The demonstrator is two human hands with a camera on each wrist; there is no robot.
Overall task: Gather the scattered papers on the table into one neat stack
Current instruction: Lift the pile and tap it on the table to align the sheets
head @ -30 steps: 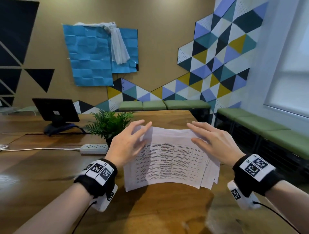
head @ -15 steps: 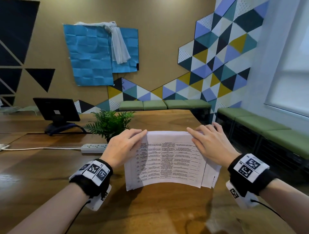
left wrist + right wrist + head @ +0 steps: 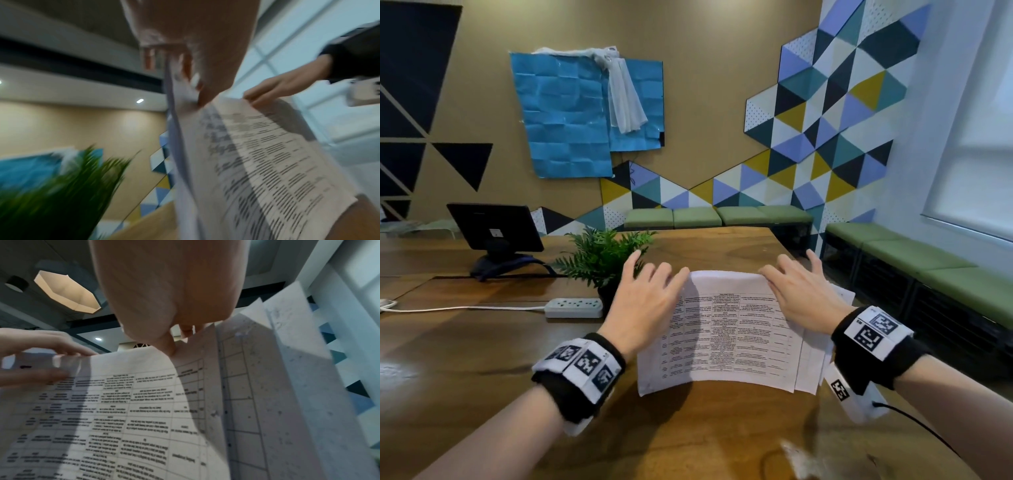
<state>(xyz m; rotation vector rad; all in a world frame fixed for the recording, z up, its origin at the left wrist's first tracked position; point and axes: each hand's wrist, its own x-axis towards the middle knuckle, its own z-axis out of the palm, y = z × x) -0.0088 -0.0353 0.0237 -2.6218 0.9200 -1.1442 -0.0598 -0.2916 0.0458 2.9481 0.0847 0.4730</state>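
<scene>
A bundle of printed papers [image 3: 732,339] stands tilted on the wooden table [image 3: 465,359], lower edge down, top edge raised. Its sheets are uneven, with several sticking out on the right [image 3: 839,298]. My left hand [image 3: 650,291] pinches the top left corner, thumb in front and fingers behind, as the left wrist view shows at the papers [image 3: 257,162]. My right hand [image 3: 801,294] pinches the top right corner the same way; the right wrist view shows its thumb [image 3: 168,347] on the printed sheet [image 3: 133,410].
A small potted plant [image 3: 602,260] stands just left of my left hand, with a white power strip [image 3: 573,307] and its cable beside it. A dark monitor [image 3: 494,228] sits at the far left. Green benches [image 3: 945,270] run beyond the table's right edge.
Both hands went from lying open over the pile to taking hold of its far corners. The far edge has come up, so the bundle tilts toward me.
</scene>
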